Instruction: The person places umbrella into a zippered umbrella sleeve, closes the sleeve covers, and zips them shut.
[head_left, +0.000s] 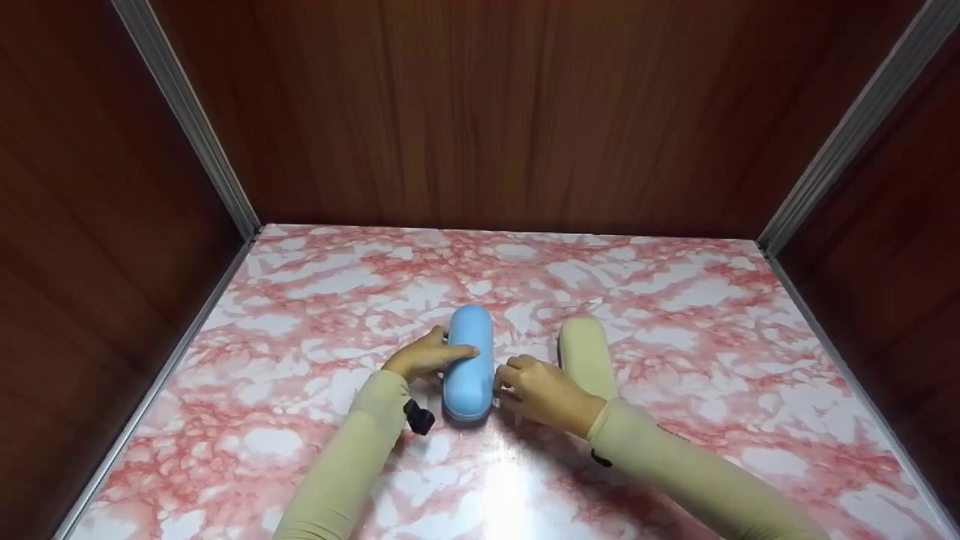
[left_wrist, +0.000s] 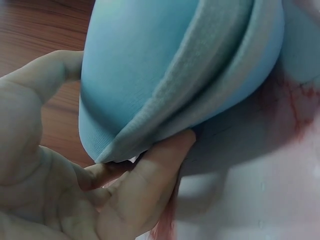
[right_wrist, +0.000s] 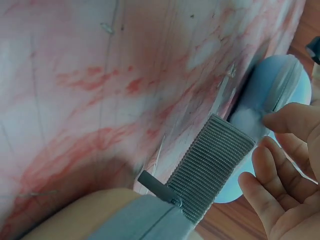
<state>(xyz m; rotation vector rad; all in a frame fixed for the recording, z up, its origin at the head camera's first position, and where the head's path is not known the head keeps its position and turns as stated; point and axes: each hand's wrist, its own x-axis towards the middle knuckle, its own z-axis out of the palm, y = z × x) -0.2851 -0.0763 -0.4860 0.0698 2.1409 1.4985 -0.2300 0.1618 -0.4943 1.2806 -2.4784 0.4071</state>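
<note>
A light blue, round-ended zip case (head_left: 469, 337) lies lengthwise on the table. My left hand (head_left: 429, 355) grips it from the left, thumb across its top and fingers low on its side. In the left wrist view, two grey fabric bands (left_wrist: 185, 85) run along the seam of the case. Close against the right side of the blue case is my right hand (head_left: 541, 386), fingers bent and thumb near the seam; whether they pinch anything is unclear. A beige case (head_left: 586, 352) lies just beyond that hand, partly hidden by the forearm.
In the right wrist view, a grey ribbed strap (right_wrist: 212, 165) and a small dark tab (right_wrist: 159, 187) stick up in the foreground. A pink-and-white marbled table (head_left: 337, 300) lies beneath. Brown wood-grain panels (head_left: 510, 112) with metal corner rails (head_left: 195, 112) enclose it.
</note>
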